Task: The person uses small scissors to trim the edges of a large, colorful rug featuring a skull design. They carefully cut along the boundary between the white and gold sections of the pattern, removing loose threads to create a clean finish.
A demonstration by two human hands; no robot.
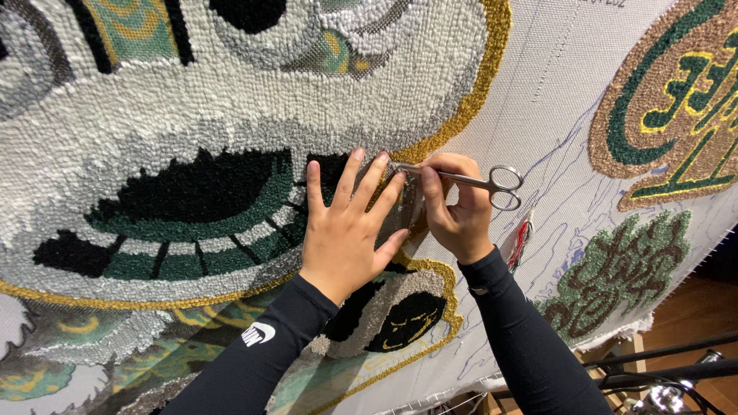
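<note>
A large tufted rug (154, 115) in white, black, green and gold loops is stretched on pale backing cloth (553, 100). My left hand (346, 223) lies flat on the pile, fingers spread, beside a gold outline. My right hand (457, 207) grips small silver scissors (477, 182), their blades pointing left toward my left fingertips at the edge of the tufted area. Both arms wear black sleeves.
A separate green and gold tufted motif (676, 100) sits at the upper right, and a green one (615, 269) below it. Red yarn ends (520, 242) hang near my right wrist. Black metal bars (661, 361) and wooden floor show at the bottom right.
</note>
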